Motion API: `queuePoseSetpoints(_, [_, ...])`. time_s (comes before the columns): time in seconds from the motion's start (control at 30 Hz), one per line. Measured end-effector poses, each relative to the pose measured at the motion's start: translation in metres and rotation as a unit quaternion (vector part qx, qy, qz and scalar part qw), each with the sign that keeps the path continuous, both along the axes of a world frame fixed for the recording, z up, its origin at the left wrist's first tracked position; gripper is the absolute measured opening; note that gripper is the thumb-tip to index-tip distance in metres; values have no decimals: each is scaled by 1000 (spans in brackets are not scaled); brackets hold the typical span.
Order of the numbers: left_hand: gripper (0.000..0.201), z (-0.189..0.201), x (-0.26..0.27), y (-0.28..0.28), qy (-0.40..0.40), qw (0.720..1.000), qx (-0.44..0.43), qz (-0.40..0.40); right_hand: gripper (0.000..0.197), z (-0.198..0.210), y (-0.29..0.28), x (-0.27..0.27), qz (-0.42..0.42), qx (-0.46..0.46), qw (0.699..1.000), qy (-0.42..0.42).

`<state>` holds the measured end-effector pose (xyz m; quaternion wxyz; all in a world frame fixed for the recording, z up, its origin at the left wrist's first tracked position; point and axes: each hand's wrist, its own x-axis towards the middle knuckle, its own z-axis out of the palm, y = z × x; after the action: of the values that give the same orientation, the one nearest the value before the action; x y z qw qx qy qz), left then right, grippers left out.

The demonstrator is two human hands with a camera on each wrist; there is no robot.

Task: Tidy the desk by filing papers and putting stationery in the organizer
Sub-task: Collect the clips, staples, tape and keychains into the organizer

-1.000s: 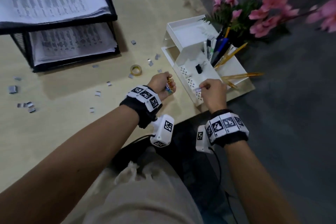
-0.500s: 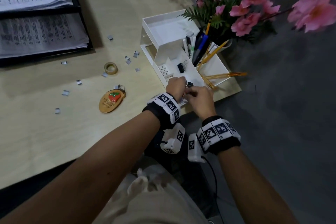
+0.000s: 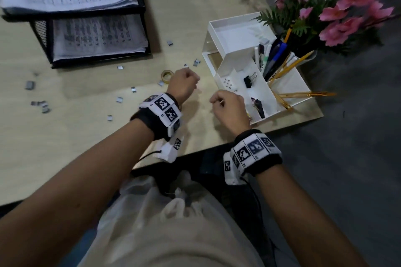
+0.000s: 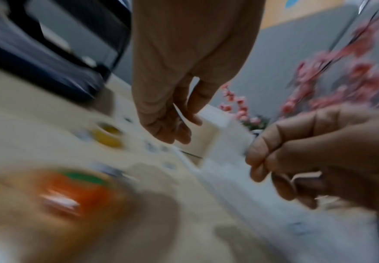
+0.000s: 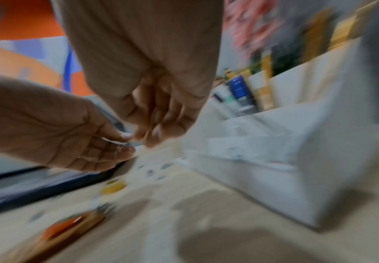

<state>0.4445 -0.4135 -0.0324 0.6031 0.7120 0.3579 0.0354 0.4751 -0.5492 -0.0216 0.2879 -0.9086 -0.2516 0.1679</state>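
The white organizer (image 3: 235, 58) stands at the desk's right corner, holding pens and pencils (image 3: 273, 54), a black binder clip (image 3: 249, 81) and another dark clip (image 3: 258, 105) in its front slot. My left hand (image 3: 183, 85) hovers beside the tape roll (image 3: 166, 75); the right wrist view shows its palm and relaxed fingers (image 5: 89, 146) holding nothing. My right hand (image 3: 225, 104) hangs just left of the organizer's front, fingers curled (image 4: 296, 160), with nothing visible in them. An oval strawberry keychain (image 4: 71, 192) lies on the desk under my left wrist, hidden in the head view.
Several small staple blocks (image 3: 119, 99) are scattered over the desk (image 3: 86, 147). A black two-tier paper tray (image 3: 143, 6) with printed sheets sits at the back left. Pink flowers (image 3: 325, 6) rise behind the organizer. One gold pen (image 3: 308, 94) juts over the organizer's right rim.
Both hands have pulled back from the organizer's front slot, the left moving out toward the tape roll. A dark clip now lies in that slot. The head camera has shifted.
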Motion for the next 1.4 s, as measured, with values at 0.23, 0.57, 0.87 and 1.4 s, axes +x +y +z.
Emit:
queuePoseSetpoints(0.23, [33, -11, -24, 76, 143, 922, 305, -191, 51, -30, 68, -23, 355, -200, 908, -94])
queuePoseSetpoints(0.57, [31, -33, -13, 97, 195, 877, 354, -262, 66, -35, 96, -11, 373, -264, 884, -100])
queuePoseSetpoints(0.87, [20, -29, -26, 114, 153, 931, 296, -146, 50, -30, 101, -3, 374, -270, 886, -44])
queuePoseSetpoints(1.4, [29, -12, 14, 54, -61, 996, 28, -52, 32, 100, 54, 161, 133, -110, 976, -135])
